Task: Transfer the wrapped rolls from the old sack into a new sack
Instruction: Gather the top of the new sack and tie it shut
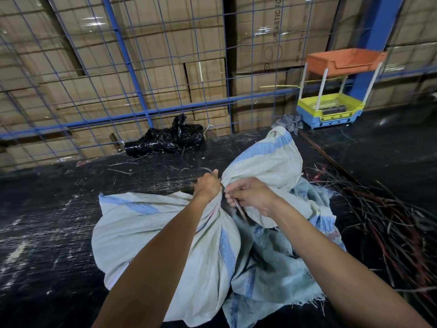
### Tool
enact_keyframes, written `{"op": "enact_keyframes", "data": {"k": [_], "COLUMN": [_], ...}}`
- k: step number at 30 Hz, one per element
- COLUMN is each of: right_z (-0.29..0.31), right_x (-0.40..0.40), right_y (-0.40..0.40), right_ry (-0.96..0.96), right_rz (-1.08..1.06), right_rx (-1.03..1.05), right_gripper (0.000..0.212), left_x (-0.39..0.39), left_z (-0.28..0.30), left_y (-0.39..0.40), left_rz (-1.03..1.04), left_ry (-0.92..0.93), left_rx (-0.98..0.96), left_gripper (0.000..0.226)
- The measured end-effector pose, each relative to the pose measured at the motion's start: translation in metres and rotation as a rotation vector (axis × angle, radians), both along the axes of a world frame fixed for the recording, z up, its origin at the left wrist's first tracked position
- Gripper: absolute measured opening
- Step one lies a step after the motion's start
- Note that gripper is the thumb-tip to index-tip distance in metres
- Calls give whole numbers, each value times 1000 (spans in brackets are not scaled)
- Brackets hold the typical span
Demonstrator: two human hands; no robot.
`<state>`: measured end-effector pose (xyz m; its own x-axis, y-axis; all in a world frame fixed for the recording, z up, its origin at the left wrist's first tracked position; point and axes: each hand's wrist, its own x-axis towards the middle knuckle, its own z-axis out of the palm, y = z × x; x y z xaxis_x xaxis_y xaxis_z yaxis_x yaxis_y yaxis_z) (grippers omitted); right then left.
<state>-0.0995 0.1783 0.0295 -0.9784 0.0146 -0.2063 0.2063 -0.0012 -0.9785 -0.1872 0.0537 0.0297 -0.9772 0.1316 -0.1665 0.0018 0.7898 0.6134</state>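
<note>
While you lean over the dark floor [59, 221], the filled sack [151, 235] lies under your forearms | left hand [208, 184] is fisted round its gathered neck | right hand [250, 196], just beside, pinches a thin tie [240, 209] at that neck | a worn sack [279, 263] lies crumpled beneath.

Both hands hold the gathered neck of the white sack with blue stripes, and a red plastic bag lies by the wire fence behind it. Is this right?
Not quite. The head view shows the bag by the wire fence is black, not red. The rest stands: the left hand and right hand both hold the gathered neck of the white sack with blue stripes.
</note>
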Motion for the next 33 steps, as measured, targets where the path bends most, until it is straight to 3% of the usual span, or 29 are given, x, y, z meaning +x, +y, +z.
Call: {"op": "enact_keyframes", "data": {"k": [6, 10, 12, 14, 17, 26, 30, 33], "right_z": [19, 27, 32, 33, 32, 36, 30, 26], "right_x": [-3, -8, -10, -14, -19, -31, -35, -38], "right_y": [13, 14, 8, 5, 2, -2, 1, 4], "right_ry": [103, 406, 594, 650, 563, 238, 157, 104], "right_rz": [32, -2, -22, -76, -125, 72, 87, -61], "right_rx": [116, 779, 911, 816, 640, 317, 79, -117], "right_gripper": [20, 17, 18, 18, 13, 25, 16, 5], "left_x": [-13, -18, -25, -33, -30, -23, -25, -20], "left_z": [15, 36, 43, 49, 64, 77, 78, 72], "left_y": [-3, -10, -11, -10, -7, -9, -13, -19], "left_rz": [-170, -260, -285, -309, -346, -554, -568, -486], "left_ry": [-120, -125, -136, -150, -117, -173, -206, -265], "left_rx": [25, -38, -27, 6, 45, 173, 183, 322], "left_gripper": [62, 61, 62, 65, 53, 51, 52, 60]}}
